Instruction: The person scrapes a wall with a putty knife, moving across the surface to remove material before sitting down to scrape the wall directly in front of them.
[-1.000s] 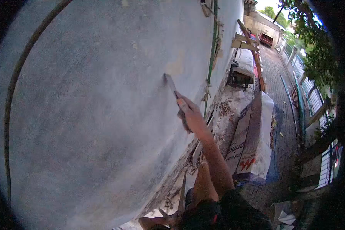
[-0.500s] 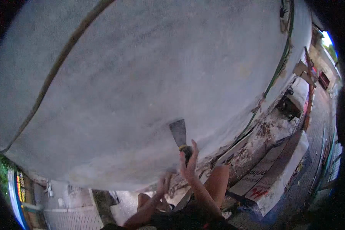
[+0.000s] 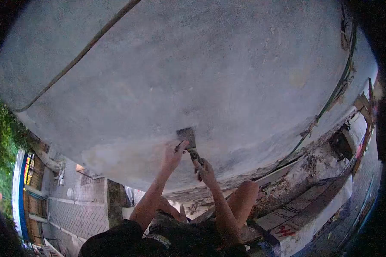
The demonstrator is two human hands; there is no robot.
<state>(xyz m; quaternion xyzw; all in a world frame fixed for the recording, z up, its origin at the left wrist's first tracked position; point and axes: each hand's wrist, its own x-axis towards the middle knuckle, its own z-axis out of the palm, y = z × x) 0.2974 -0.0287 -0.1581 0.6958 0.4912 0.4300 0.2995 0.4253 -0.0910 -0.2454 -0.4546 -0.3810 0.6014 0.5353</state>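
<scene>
A putty knife (image 3: 187,136) with a wide dark blade lies against the pale grey wall (image 3: 227,77), low in the middle of the view. My right hand (image 3: 206,172) is wrapped round its handle, below and to the right of the blade. My left hand (image 3: 176,153) is raised beside the blade's left edge, its fingers closed round a small dark thing that I cannot make out. A lighter, yellowish patch shows on the wall behind my left hand.
A cable (image 3: 81,55) crosses the wall at the upper left, and a green hose (image 3: 333,95) runs down its right side. Printed cardboard (image 3: 296,214) lies at the lower right beside rubble. Paving (image 3: 77,216) and a blue-edged frame (image 3: 20,192) are at the lower left.
My left hand has risen from low near my knee to the blade. The putty knife has shifted slightly left, and my right hand is now closed round its handle. The view has tilted.
</scene>
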